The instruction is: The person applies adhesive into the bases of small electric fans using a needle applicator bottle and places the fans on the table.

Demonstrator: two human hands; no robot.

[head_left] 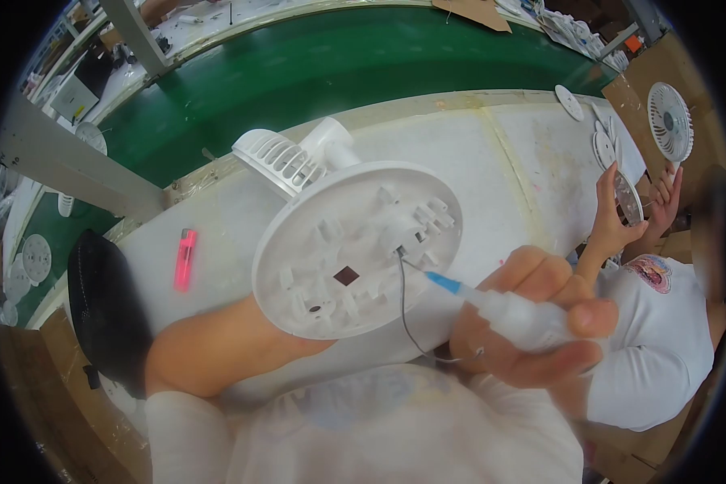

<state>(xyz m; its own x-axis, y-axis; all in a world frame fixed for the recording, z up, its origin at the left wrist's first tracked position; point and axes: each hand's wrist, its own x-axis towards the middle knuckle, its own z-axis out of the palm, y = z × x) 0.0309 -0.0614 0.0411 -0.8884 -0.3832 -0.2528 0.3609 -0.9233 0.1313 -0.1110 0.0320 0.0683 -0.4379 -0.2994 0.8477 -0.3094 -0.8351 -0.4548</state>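
Note:
A white desk fan is tipped over, so the underside of its round base (363, 306) faces me. Its slatted head (282, 165) points away to the upper left. My left forearm (226, 343) runs behind the base and supports it; the fingers of that hand are hidden there. My right hand (532, 323) is wrapped round a white squeeze bottle (524, 319) with a blue needle tip (444, 282). The thin needle reaches the small slot in the base where a grey wire (403, 306) comes out. That wire curves down to beside my right hand.
A pink lighter (185, 260) and a black pouch-like thing (105, 306) are on the left. Beyond the white table (363, 133) runs a green belt (315, 64). At right a co-worker's hands (617, 222) hold a ring-shaped part and a small fan (669, 121), near white discs (569, 103).

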